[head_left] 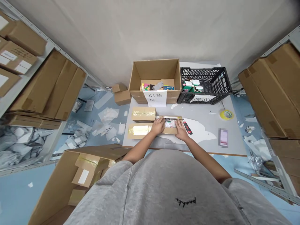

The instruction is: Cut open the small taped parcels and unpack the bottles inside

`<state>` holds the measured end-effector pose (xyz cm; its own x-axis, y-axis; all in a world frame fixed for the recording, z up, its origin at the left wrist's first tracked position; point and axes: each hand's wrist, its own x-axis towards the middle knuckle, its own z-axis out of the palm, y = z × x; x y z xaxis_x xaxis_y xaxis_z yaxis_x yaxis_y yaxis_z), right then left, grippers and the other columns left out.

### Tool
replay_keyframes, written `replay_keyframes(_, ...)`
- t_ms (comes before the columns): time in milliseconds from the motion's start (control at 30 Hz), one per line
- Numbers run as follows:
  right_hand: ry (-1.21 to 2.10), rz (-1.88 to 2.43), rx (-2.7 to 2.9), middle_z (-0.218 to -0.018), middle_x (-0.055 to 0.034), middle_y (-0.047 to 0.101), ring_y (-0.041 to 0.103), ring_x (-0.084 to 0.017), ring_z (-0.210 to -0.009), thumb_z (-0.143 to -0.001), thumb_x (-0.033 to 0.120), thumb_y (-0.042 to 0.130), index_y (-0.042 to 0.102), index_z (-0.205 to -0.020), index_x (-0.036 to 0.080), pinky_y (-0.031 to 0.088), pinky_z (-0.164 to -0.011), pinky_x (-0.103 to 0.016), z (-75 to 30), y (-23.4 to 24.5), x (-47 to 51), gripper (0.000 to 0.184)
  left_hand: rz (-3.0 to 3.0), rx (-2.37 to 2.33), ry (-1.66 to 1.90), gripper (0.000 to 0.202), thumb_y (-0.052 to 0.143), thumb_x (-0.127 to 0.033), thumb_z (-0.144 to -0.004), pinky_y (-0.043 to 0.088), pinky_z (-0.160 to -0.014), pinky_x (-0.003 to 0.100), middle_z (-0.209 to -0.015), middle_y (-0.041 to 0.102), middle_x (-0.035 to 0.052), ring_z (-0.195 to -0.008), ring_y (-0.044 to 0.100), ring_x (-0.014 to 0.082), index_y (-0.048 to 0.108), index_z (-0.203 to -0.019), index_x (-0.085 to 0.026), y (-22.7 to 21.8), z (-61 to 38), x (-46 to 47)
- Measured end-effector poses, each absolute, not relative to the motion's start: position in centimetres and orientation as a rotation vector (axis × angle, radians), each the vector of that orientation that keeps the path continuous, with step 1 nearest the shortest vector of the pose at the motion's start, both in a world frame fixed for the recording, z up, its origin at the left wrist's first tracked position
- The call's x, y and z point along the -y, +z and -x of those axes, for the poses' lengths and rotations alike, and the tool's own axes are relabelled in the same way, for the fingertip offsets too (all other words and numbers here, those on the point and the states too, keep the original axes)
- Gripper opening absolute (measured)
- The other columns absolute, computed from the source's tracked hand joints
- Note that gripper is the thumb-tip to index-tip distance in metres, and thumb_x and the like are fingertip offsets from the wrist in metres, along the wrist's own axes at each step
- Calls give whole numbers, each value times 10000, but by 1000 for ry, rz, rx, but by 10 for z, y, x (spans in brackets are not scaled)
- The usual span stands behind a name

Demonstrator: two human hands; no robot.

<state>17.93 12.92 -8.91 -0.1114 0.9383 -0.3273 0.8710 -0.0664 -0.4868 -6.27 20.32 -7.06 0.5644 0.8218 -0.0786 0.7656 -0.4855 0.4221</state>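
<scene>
Taped carton (140,130) clenched at its rim by left hand (157,126) and right hand (181,130), box cutter (187,126) beside.

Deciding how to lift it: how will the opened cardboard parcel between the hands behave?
The cardboard parcel will probably stay fairly stiff at its taped end but may flex around the open middle. The contents look loose, so they could shift or spill if it tips.

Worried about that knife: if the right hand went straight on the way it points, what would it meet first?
Probably the packets inside the open cardboard carton, just ahead of the right hand; the utility knife lies off that line, though depth is unclear.
</scene>
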Motion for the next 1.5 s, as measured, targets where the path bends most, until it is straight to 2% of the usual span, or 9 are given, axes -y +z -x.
replay_keyframes(100, 990, 2185, 1950, -1773, -73, 6, 53, -339, -1620, -808, 239, 613, 152, -1698, 239, 233, -1248, -491, -173, -84, -139, 1003, -2422, -1365, 170, 721, 583, -241, -906, 249, -1280, 508, -1734, 212, 126, -1566, 284, 332, 394, -1598, -175, -73, 55, -197)
replay_keyframes(233, 1074, 2307, 1868, -1771, -90, 39, 90, -348, -1615, -874, 274, 537, 130, -1701, 267, 256, -1214, -534, -172, -82, -152, 922, -2423, -1391, 148, 877, 588, -263, -870, 167, -1297, 520, -1750, 81, 161, -1622, 110, 325, 226, -1659, -139, -75, 49, -199)
replay_keyframes(400, 853, 2398, 1916, -1765, -139, -24, 66, -344, -1614, -976, 489, 513, 148, -1689, 180, 252, -1218, -504, -169, -93, -153, 858, -2441, -1321, 63, 1068, 671, -372, -812, 112, -1302, 512, -1734, -14, 240, -1626, -27, 325, 106, -1658, -45, -85, 50, -211)
replay_keyframes(533, 675, 2440, 1906, -1758, -172, -2, 75, -323, -1613, -973, 514, 528, 154, -1673, 94, 254, -1226, -452, -159, -105, -153, 898, -2361, -1360, 15, 1017, 629, -443, -880, 160, -1299, 495, -1721, 41, 280, -1625, 26, 328, 121, -1640, 4, -101, 44, -215)
replay_keyframes(700, 545, 2449, 1811, -1749, -201, 74, 125, -359, -1600, -937, 432, 588, 221, -1660, 90, 236, -1232, -474, -143, -113, -161, 879, -2242, -1513, 47, 1022, 665, -330, -839, 186, -1305, 487, -1720, 64, 277, -1623, 26, 336, 129, -1634, 23, -114, 23, -216)
replay_keyframes(933, 606, 2476, 1730, -1761, -156, 23, 108, -340, -1606, -888, 300, 617, 218, -1657, 96, 261, -1233, -459, -142, -116, -163, 890, -2169, -1572, 33, 1030, 623, -141, -748, 172, -1324, 464, -1725, 32, 258, -1625, 5, 317, 132, -1633, 47, -115, 15, -218)
replay_keyframes(1167, 620, 2500, 1686, -1744, -187, 123, 202, -344, -1576, -792, 181, 678, 311, -1608, 89, 297, -1212, -427, -144, -111, -174, 899, -2082, -1552, 101, 1072, 683, -256, -731, 203, -1314, 516, -1720, 105, 257, -1612, 54, 379, 176, -1636, 16, -111, 13, -228)
replay_keyframes(1333, 578, 2480, 1723, -1722, -194, 213, 294, -322, -1532, -787, 105, 601, 370, -1567, 86, 337, -1176, -408, -151, -109, -176, 814, -2056, -1477, 90, 837, 551, -186, -855, 274, -1304, 389, -1697, 270, 195, -1597, 238, 270, 279, -1630, -23, -100, 35, -237)
replay_keyframes(1500, 529, 2495, 1788, -1713, -231, 206, 322, -343, -1501, -766, 169, 679, 356, -1558, 66, 333, -1169, -426, -155, -111, -174, 861, -2063, -1522, 240, 724, 426, -129, -948, 414, -1220, 386, -1630, 448, 118, -1492, 457, 229, 278, -1655, -165, -94, 61, -227)
